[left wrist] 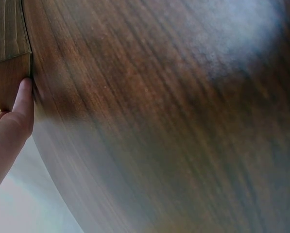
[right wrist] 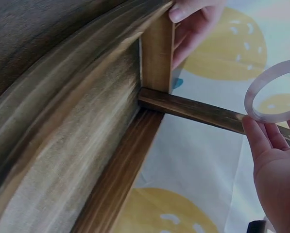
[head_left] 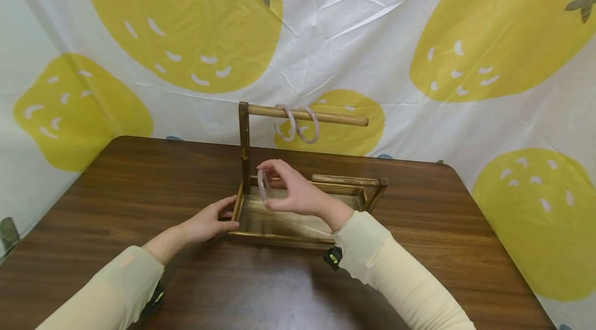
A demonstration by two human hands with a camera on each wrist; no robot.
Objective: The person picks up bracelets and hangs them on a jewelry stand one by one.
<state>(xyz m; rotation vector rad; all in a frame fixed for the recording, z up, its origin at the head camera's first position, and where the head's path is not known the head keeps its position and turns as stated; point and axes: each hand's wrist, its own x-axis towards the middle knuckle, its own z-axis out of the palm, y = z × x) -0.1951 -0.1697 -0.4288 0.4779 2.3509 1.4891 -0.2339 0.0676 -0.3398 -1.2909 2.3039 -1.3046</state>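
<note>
A brown wooden stand (head_left: 288, 240) has a tray base, a tall left post and a horizontal bar (head_left: 335, 116). Two pale lilac bangles (head_left: 310, 125) hang from that bar. My right hand (head_left: 298, 193) pinches a third bangle (head_left: 262, 185) between thumb and fingers, above the tray and near the post. In the right wrist view, this held bangle (right wrist: 250, 99) shows as a ring above the fingertips. My left hand (head_left: 209, 222) holds the tray's left end, thumb at the near corner. The left wrist view shows a straight digit (left wrist: 24, 99) against the wood.
A lower, shorter bar (head_left: 346, 180) stands at the tray's back right. The stand rests on a dark wood-grain table (head_left: 153, 180). Behind the table hangs a white cloth (head_left: 344, 50) printed with yellow lemons.
</note>
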